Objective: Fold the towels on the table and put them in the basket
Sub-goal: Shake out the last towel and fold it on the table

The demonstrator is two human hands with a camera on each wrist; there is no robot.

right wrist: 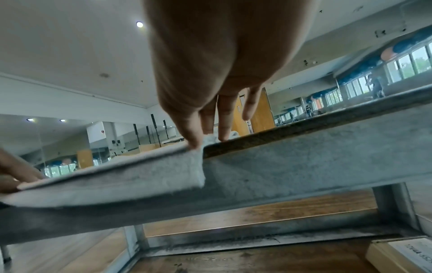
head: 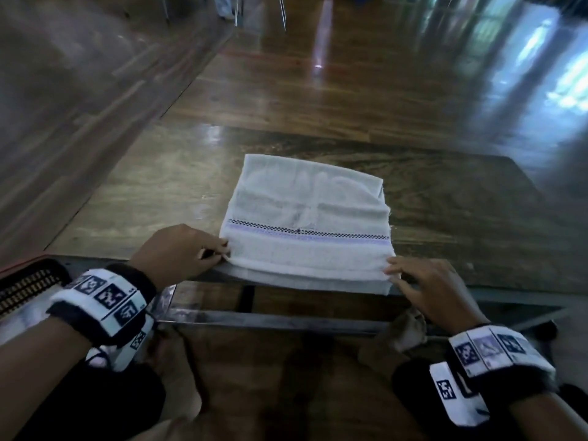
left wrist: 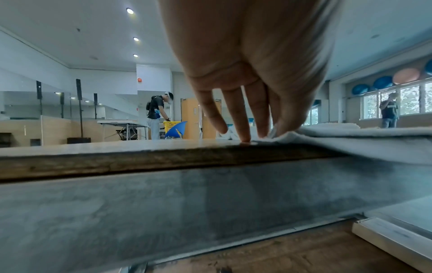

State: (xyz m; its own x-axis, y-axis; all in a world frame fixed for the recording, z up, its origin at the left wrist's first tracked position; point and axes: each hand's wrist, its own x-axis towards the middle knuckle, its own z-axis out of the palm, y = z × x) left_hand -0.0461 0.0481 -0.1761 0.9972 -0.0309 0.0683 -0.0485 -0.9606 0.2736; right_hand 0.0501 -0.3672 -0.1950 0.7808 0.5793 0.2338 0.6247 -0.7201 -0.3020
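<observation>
A white towel with a purple and checkered stripe lies folded on the dark wooden table, and its near edge hangs a little over the table's front. My left hand pinches the towel's near-left corner. In the left wrist view the left hand meets the towel with thumb and finger, while other fingertips touch the tabletop. My right hand pinches the near-right corner, and the right wrist view shows the right hand on the towel's upper layers.
A dark mesh basket with an orange rim sits low at my left, beside the table. A flat box lies on the floor under the table. Far across the room a person stands by a yellow basket.
</observation>
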